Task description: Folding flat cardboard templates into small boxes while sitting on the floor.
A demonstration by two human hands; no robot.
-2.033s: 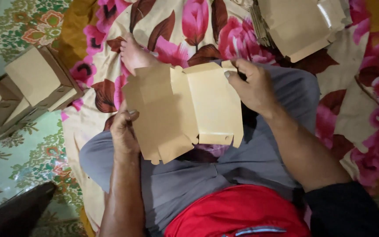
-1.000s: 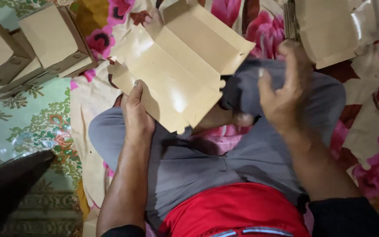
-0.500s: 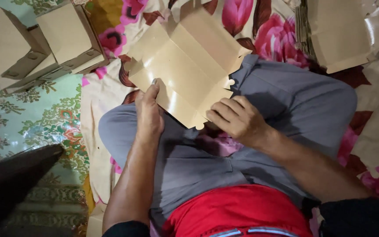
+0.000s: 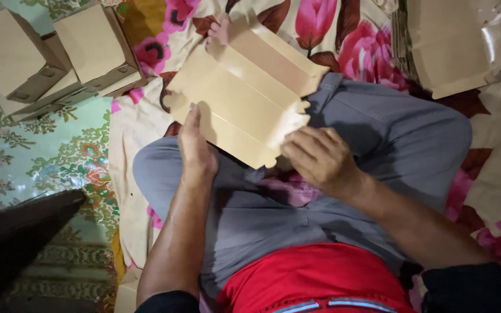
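I had the flat tan die-cut cardboard box blank held over my lap, above the grey trousers, tilted with its far end up by the bare toes. My left hand lay against the blank's near left edge, thumb on the face and the other fingers hidden behind, pinching that edge. My right hand sat at the lower right corner, fingers curled together under the scalloped tabs; how firmly it gripped I could not tell. The crease lines ran lengthwise, so I judged the fold would go best with the left thumb pinned along one crease while the right pushed the side panel up evenly. Finished brown folded boxes sat on the patterned floor to my left, and a stack of flat blanks on the floral sheet ahead.
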